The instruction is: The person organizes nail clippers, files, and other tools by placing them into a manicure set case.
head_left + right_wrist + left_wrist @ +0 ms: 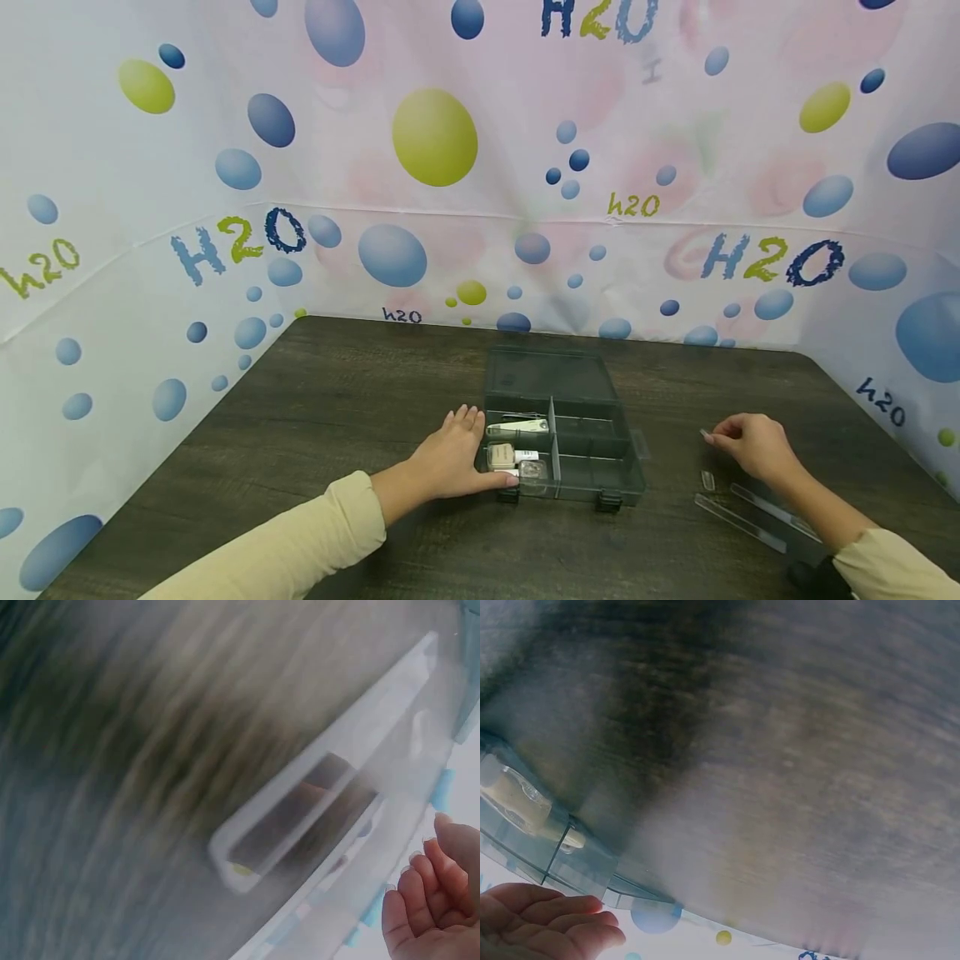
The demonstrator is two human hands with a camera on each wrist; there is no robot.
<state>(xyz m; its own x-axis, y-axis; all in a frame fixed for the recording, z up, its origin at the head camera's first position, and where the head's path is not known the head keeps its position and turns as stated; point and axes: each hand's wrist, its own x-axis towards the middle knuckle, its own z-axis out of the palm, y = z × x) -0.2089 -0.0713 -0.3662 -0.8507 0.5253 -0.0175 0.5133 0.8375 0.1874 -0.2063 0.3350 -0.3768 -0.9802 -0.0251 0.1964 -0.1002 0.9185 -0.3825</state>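
A grey-green see-through plastic box [600, 493] stands on the table with its lid [551, 373] tipped back. My left hand [450, 458] rests against its left side, fingers extended, thumb along the front edge. In the left compartments lie a nail clipper [517, 428], a cream bottle with a white cap [501, 456] and a small clear container [532, 472]. To the right of the box, my right hand [757, 446] pinches a small clear plastic piece [705, 435] above the table. The right wrist view shows curled fingers, but not the piece.
Below the right hand, a short clear plastic piece [707, 481] and two long clear strips [738, 522] lie on the dark table [337, 400]. One strip passes partly under the right forearm. A printed curtain [480, 267] hangs behind the table. Latches [609, 502] stick out at the box front.
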